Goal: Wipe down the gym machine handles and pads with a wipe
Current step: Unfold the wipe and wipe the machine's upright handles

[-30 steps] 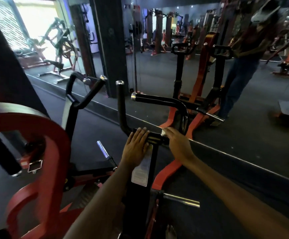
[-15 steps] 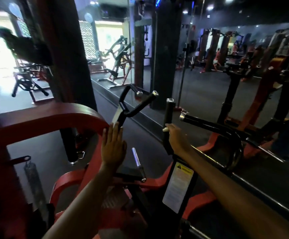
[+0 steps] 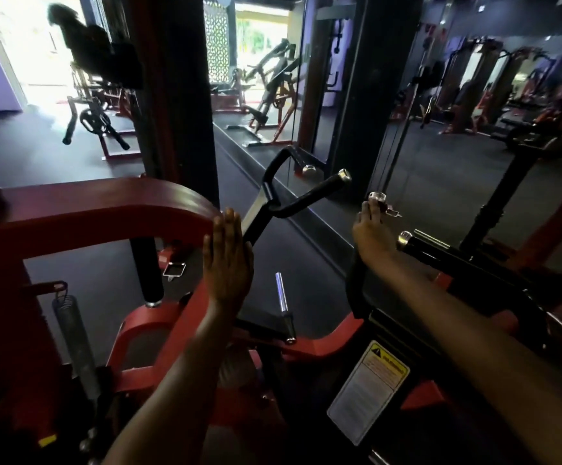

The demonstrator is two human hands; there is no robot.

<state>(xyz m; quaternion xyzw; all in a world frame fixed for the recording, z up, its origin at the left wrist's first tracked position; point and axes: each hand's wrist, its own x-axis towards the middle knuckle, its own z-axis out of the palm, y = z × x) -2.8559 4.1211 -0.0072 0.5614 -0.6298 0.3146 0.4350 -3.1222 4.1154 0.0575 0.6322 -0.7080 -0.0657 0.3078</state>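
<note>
Pressing flat fingers on the curved red frame (image 3: pixel 111 209), left hand (image 3: pixel 227 260); right hand (image 3: pixel 371 234) grips a chrome-capped handle (image 3: pixel 377 197).

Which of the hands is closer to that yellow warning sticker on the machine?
Probably the right hand, gripping the upright handle directly above the sticker. The left hand rests flat on the red frame, further left.
</note>
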